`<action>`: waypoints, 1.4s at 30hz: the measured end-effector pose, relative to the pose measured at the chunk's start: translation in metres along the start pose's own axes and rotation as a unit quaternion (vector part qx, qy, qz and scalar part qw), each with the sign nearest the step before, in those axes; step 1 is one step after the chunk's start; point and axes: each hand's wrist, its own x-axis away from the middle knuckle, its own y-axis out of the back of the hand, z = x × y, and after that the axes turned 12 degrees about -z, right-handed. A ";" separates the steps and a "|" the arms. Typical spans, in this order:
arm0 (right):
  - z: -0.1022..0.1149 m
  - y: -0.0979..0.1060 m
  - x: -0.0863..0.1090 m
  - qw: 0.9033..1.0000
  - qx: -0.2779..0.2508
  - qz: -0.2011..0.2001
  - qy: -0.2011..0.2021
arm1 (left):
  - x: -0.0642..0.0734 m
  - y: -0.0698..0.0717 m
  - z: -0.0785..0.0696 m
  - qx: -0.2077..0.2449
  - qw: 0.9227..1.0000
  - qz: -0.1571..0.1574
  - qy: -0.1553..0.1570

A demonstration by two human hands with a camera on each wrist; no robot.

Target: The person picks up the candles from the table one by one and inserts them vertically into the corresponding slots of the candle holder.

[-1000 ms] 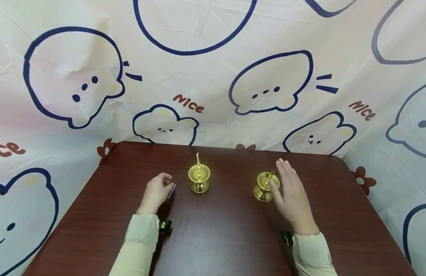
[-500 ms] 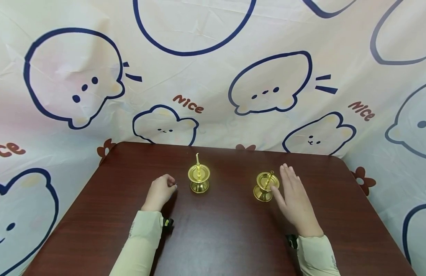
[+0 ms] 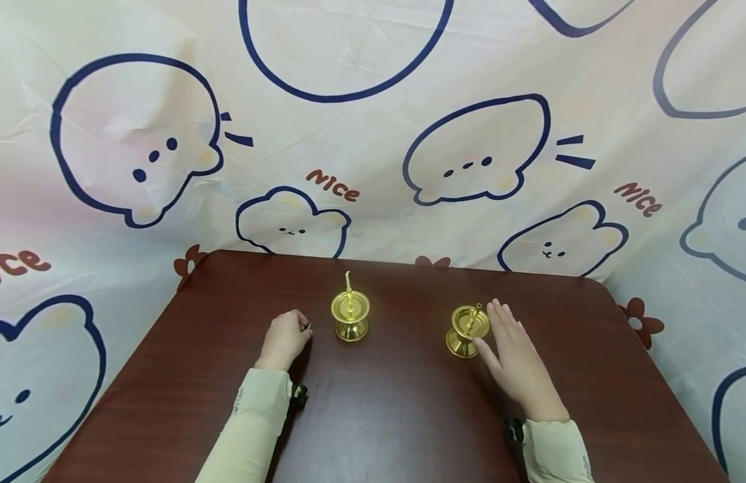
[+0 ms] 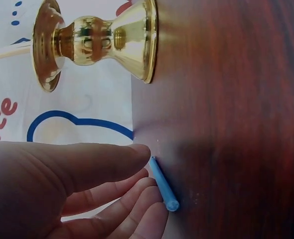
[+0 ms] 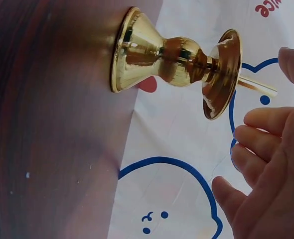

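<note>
**Left hand (image 3: 284, 340) at the blue stick (image 4: 163, 185)**

At left, curled fingers are lying close to the thumb; whether they are gripping the stick, I cannot tell. The blue stick is sitting at the fingertips, on or just above the bench (image 3: 385, 416), its long axis apparently running from near left to far right. To the right, the left brass holder (image 3: 351, 331) is standing, bearing a pale candle (image 3: 349, 282). Next, the right brass holder (image 3: 461, 343) is bearing a slender rod (image 5: 259, 86). Rightmost, the right hand (image 3: 522, 372) is hovering beside it, fingers loosely extended, holding nothing; the left hand is lying much nearer the stick.
</note>
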 end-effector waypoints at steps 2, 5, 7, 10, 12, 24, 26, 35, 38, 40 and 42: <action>0.000 0.000 0.001 1.000 0.000 0.009 -0.005 | 0.001 0.000 0.000 -0.005 1.000 -0.002 -0.005; -0.001 -0.001 0.002 1.000 0.000 0.019 -0.013 | 0.002 0.000 -0.001 -0.013 1.000 -0.007 -0.015; -0.002 -0.002 0.002 1.000 0.002 0.026 -0.015 | 0.002 0.000 -0.001 -0.018 1.000 -0.009 -0.018; -0.003 -0.005 0.003 0.999 0.004 0.037 -0.018 | 0.002 -0.001 0.000 -0.024 0.999 -0.009 -0.019; -0.003 -0.006 0.003 0.999 0.005 0.041 -0.020 | 0.001 -0.001 -0.001 -0.024 1.000 -0.008 -0.018; -0.005 -0.008 0.005 0.999 0.005 0.042 -0.016 | -0.001 -0.003 -0.001 -0.025 1.000 0.004 0.006; -0.006 -0.009 0.006 0.999 0.006 0.048 -0.021 | -0.001 -0.003 -0.002 -0.024 1.000 0.007 0.011; -0.008 -0.010 0.005 0.998 0.002 0.057 -0.031 | -0.004 -0.004 -0.003 -0.020 1.000 0.009 0.012; -0.008 -0.010 0.005 0.998 -0.001 0.057 -0.033 | -0.004 -0.005 -0.003 -0.021 1.000 0.006 0.012; -0.008 -0.010 0.005 0.998 -0.003 0.057 -0.032 | -0.004 -0.005 -0.002 -0.022 1.000 0.006 0.013; -0.008 -0.010 0.005 0.998 -0.005 0.055 -0.031 | -0.004 -0.006 -0.002 -0.022 1.000 0.007 0.012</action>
